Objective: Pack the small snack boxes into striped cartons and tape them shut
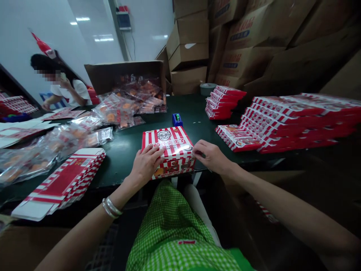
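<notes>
The left hand (146,164) lies spread flat on a red-and-white striped carton (169,152) – the right hand (211,156) curls against its right edge, grip unclear. Beyond the hands sits a blue tape dispenser (177,120); flat cartons (60,184) lie leftward, stacked boxes (282,122) rightward.

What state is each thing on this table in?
Striped carton: shut, held between both hands.
Left hand: flat on carton top.
Right hand: fingertips on carton's side.
Flat carton blanks: stacked, unfolded.
Plastic pastry packets: heaped loose.
Brown cardboard box: open.
Red-striped cartons: stacked in rows.
</notes>
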A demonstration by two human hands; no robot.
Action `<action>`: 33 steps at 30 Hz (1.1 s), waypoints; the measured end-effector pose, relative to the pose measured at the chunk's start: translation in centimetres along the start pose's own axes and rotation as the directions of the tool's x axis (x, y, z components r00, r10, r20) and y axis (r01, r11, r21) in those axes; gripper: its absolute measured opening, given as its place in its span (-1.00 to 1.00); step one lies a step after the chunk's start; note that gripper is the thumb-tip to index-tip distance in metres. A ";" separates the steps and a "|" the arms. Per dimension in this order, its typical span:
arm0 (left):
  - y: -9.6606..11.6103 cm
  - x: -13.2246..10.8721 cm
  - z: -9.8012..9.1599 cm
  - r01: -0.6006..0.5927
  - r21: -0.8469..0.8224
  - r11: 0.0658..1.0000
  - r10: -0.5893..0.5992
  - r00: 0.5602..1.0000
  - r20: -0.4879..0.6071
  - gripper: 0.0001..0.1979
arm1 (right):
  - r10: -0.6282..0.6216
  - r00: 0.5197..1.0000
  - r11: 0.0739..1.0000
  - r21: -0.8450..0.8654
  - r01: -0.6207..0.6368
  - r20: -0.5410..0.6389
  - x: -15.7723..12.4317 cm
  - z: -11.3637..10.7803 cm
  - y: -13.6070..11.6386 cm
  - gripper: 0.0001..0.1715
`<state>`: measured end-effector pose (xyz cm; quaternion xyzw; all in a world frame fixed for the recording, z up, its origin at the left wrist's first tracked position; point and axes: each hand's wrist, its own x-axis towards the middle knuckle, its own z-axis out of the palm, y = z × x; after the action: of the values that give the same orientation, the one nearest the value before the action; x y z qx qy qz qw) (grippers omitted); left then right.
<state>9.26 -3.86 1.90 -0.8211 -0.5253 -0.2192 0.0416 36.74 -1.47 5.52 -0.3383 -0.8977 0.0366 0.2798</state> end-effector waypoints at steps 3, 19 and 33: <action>-0.2 -0.1 0.5 -0.014 0.036 0.999 0.016 0.999 -0.048 -0.70 | -0.033 0.999 0.999 0.001 0.033 -0.004 -0.3 0.1 0.3 -0.94; -1.1 -1.0 -0.4 -0.165 0.021 0.986 0.164 0.986 0.039 -0.57 | -0.330 0.944 0.880 -0.366 0.303 -0.010 0.8 2.9 -0.9 -0.68; -2.7 -3.0 0.7 -0.179 -0.380 0.907 0.030 0.930 -0.367 -0.86 | -0.387 0.921 0.869 -0.355 0.344 -0.055 0.5 4.6 0.8 -0.72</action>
<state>6.06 -4.98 -0.32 -0.7863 -0.4064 -0.4648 -0.0247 34.44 0.01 1.69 -0.2068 -0.9190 -0.1929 0.2745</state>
